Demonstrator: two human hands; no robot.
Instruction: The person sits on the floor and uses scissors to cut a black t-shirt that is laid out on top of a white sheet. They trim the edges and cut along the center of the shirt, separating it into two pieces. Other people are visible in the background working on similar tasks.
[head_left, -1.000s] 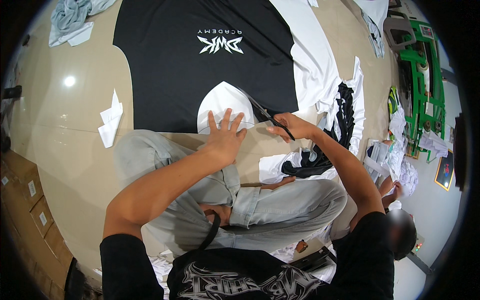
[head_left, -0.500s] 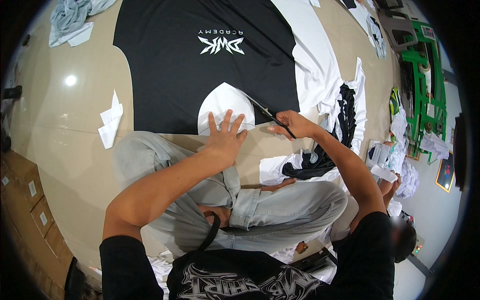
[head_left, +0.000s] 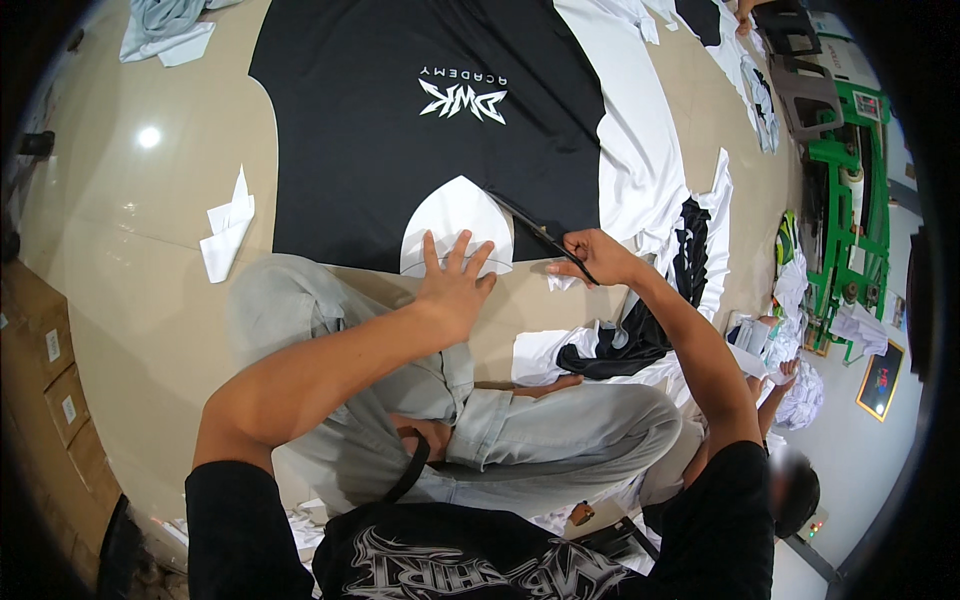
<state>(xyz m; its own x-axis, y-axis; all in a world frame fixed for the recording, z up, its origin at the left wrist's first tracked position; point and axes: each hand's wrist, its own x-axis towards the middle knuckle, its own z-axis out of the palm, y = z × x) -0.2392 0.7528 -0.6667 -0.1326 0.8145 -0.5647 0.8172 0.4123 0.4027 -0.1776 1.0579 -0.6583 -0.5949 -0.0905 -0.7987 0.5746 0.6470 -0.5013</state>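
Observation:
A black fabric panel with white lettering lies flat on the floor in front of me. At its near edge is a white pointed-arch piece with a curved line near its base. My left hand rests on the lower part of this piece, fingers spread flat and holding nothing. My right hand is closed round the handles of dark scissors. Their blades point up and left, along the right side of the arch by its tip. The fingers partly hide the handles.
White fabric extends along the panel's right side. Black and white cloth lies near my right knee, and a folded white scrap at left. Cardboard boxes stand far left, a green machine far right. Another person sits close on my right.
My view has shifted slightly, so the panel appears a little lower and further right. The scissors' blades look closer together. My left hand stays spread on the white piece.

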